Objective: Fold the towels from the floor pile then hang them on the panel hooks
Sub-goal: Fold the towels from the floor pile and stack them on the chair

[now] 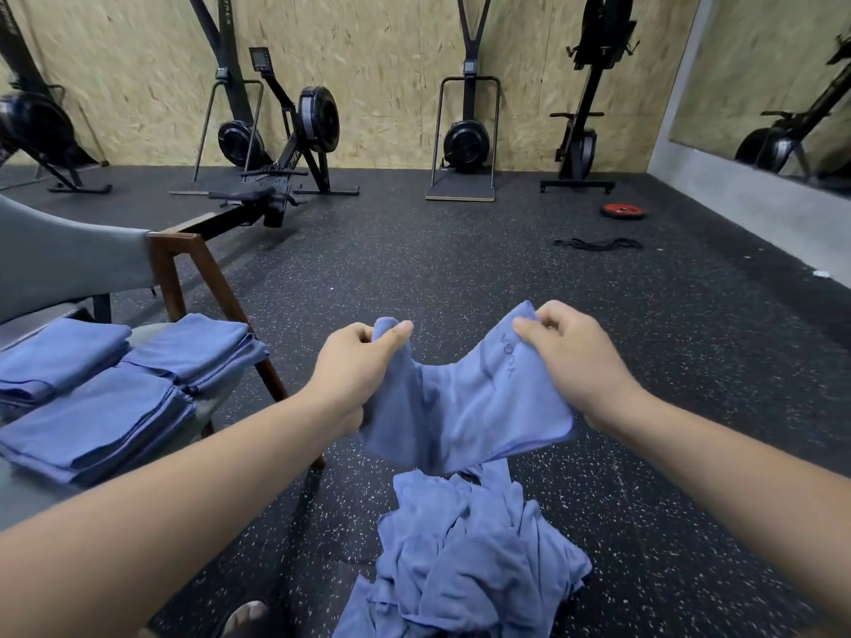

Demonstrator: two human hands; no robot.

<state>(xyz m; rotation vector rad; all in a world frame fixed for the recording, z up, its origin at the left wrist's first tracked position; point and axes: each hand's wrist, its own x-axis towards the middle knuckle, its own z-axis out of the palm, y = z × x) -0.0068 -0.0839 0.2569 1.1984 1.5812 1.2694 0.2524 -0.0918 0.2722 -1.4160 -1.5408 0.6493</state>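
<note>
I hold one blue towel point(465, 407) stretched in the air between both hands. My left hand point(357, 366) grips its bunched left corner. My right hand point(575, 361) pinches the right corner, thumb on top. The towel sags between them and a strip of it hangs down to the crumpled pile of blue towels point(465, 550) on the floor in front of me. Three folded stacks of blue towels point(96, 421) lie on a chair seat at the left. No panel hooks are in view.
A grey chair with brown wooden legs point(184, 274) stands at my left. Rowing and ski machines point(285, 145) line the chipboard back wall. A red weight plate point(622, 210) and a black band point(598, 244) lie on the speckled rubber floor. A mirror is on the right wall.
</note>
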